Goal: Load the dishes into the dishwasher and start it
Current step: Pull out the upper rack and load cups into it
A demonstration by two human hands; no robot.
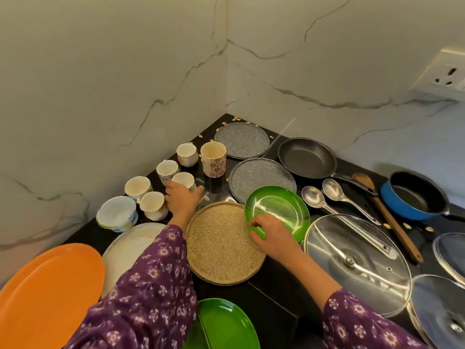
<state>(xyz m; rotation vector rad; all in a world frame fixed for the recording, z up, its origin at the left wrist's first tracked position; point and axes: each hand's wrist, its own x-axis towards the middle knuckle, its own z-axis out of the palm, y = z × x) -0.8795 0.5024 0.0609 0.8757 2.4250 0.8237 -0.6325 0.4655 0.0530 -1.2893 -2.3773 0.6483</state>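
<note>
Dirty dishes cover a black corner counter. My left hand curls round a small white cup among several cups. My right hand pinches the near rim of a small green plate, which overlaps a speckled tan plate. Two grey speckled plates lie behind. A tall red-patterned mug stands at the back. No dishwasher is in view.
An orange plate, a white plate and a green plate lie near me. A white tub sits left. Right: black pan, blue pan, two metal spoons, wooden spoon, glass lids.
</note>
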